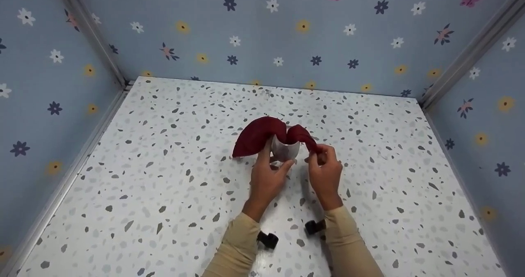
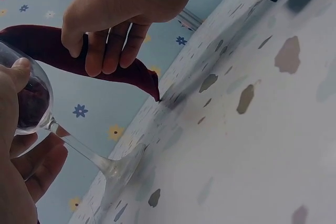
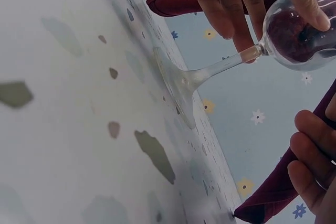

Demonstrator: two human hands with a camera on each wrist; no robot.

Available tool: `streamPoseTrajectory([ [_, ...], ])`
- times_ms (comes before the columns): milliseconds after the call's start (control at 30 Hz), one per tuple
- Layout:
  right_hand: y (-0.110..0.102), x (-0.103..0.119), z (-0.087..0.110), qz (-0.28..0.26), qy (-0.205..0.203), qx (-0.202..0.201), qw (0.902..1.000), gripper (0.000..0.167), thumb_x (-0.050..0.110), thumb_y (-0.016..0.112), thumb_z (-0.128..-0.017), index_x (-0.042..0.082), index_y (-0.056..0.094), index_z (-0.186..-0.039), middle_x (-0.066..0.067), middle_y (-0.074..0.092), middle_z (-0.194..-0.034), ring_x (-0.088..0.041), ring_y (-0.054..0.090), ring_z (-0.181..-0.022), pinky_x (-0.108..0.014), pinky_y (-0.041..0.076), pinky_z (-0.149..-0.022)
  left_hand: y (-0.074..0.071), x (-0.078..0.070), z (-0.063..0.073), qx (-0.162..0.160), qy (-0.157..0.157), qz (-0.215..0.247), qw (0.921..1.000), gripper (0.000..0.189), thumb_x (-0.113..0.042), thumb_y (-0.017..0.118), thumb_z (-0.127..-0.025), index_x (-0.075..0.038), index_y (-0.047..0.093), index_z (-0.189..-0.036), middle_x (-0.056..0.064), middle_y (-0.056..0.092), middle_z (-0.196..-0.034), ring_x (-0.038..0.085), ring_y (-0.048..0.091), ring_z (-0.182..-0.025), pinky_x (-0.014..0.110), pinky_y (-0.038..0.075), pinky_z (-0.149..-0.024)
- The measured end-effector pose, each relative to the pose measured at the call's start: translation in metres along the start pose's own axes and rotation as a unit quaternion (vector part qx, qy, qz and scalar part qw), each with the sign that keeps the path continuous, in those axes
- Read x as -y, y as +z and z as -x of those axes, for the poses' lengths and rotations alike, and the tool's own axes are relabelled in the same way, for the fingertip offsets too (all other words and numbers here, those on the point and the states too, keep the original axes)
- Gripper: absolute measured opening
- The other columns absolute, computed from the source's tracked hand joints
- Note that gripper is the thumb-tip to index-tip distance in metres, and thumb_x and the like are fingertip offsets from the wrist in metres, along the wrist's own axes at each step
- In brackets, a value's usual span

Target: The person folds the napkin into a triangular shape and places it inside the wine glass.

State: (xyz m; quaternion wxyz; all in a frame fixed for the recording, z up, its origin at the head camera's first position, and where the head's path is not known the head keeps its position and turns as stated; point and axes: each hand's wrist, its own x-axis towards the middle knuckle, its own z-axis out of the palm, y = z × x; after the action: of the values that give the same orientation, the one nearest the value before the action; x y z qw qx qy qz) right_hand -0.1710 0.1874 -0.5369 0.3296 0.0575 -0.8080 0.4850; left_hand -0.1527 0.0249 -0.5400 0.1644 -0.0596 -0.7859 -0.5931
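A clear stemmed wine glass (image 1: 286, 152) stands upright with a dark red cloth napkin (image 1: 257, 136) tucked into its bowl. The cloth spreads over the rim in two wings, a broad one to the left and a narrower one to the right. My left hand (image 1: 267, 180) holds the bowl, thumb on the near side and fingers behind; in the right wrist view its thumb presses the glass (image 3: 291, 40). With thumb and fingers, my right hand (image 1: 326, 174) pinches the right wing near its end. The wing's tip (image 2: 149, 80) hangs down close to the tabletop in the left wrist view.
The glass foot (image 2: 123, 169) rests on a white speckled tabletop (image 1: 164, 166). Blue flowered panels (image 1: 262, 35) stand at the back and both sides, with metal frame strips at the corners. Black devices (image 1: 268, 241) are worn at both wrists.
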Motion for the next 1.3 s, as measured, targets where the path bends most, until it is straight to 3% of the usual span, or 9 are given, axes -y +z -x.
streamPoseTrajectory([
  [200, 0.001, -0.001, 0.0, -0.012, 0.003, 0.009, 0.9999, 0.018, -0.002, 0.06, -0.092, 0.001, 0.063, -0.11, -0.002, 0.07, -0.072, -0.011, 0.066, -0.063, -0.02, 0.043, -0.052, 0.0, 0.001, 0.0, -0.009, 0.01, 0.005, 0.9999, 0.084, -0.042, 0.076, -0.089, -0.026, 0.031, -0.158, -0.006, 0.046, -0.15, 0.017, 0.063, -0.107, 0.029, 0.055, -0.082],
  [500, -0.002, -0.003, 0.007, -0.009, 0.023, 0.01, 0.9996, 0.02, -0.003, 0.06, -0.093, 0.002, 0.063, -0.112, -0.004, 0.07, -0.071, -0.011, 0.065, -0.063, -0.019, 0.041, -0.051, -0.001, 0.005, 0.005, 0.008, 0.008, 0.002, 0.9999, 0.084, -0.045, 0.074, -0.09, -0.025, 0.031, -0.158, -0.006, 0.042, -0.153, 0.013, 0.063, -0.11, 0.028, 0.055, -0.083],
  [833, -0.002, -0.006, 0.004, -0.028, 0.021, 0.005, 0.9994, 0.025, -0.004, 0.061, -0.093, 0.003, 0.066, -0.117, -0.002, 0.069, -0.071, -0.013, 0.067, -0.064, -0.019, 0.043, -0.051, -0.008, 0.004, 0.001, 0.024, 0.026, 0.039, 0.9986, 0.079, -0.03, 0.074, -0.093, -0.02, 0.031, -0.158, 0.0, 0.043, -0.153, 0.018, 0.063, -0.112, 0.03, 0.057, -0.081],
  [1100, -0.008, -0.008, 0.0, -0.023, 0.044, 0.006, 0.9987, 0.031, -0.002, 0.058, -0.094, 0.003, 0.065, -0.124, -0.01, 0.073, -0.077, -0.016, 0.068, -0.064, -0.018, 0.041, -0.048, -0.011, 0.004, 0.003, 0.01, 0.019, 0.036, 0.9991, 0.069, -0.015, 0.076, -0.089, -0.01, 0.044, -0.15, 0.006, 0.06, -0.133, 0.022, 0.068, -0.101, 0.03, 0.058, -0.078],
  [1300, -0.011, -0.013, 0.006, -0.039, 0.108, 0.018, 0.9932, 0.037, 0.003, 0.056, -0.095, 0.005, 0.062, -0.132, -0.004, 0.071, -0.073, -0.025, 0.07, -0.068, -0.022, 0.039, -0.047, -0.018, 0.011, 0.009, 0.021, -0.018, 0.003, 0.9996, 0.05, -0.018, 0.07, -0.094, -0.013, 0.055, -0.141, 0.004, 0.068, -0.117, 0.015, 0.068, -0.096, 0.031, 0.057, -0.078],
])
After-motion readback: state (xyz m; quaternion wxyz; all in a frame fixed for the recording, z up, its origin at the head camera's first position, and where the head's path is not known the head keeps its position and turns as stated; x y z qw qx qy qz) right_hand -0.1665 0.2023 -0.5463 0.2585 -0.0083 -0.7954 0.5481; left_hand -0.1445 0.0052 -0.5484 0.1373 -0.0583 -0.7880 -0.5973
